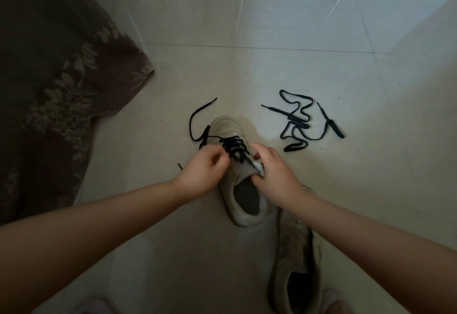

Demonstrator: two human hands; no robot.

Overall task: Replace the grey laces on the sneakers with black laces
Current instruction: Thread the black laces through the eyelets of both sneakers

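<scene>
You have the sneaker [237, 172] at the centre of the frame, toe pointing up, on the pale tile floor [272, 16]. It looks soft and light, so it will slide or fold under a pull; brace it at the collar, where the upper is firmest. Your right hand [277, 177] does that now, fingers curled over the collar and tongue edge. A second sneaker [296, 259] lies lower right, partly under your right forearm (I see no lace in it from here).

The spare black lace [296, 120] lies in loose folds right of centre, limp and flat; take it by its stiff tip, not the middle.

The black lace [233, 147] already crosses the upper eyelets of the centre sneaker, one tail looping to the left. Your left hand [205, 172] is closed in a pinch at the eyelets, apparently on that lace. Pull gently, since the thin lace twists easily.
</scene>
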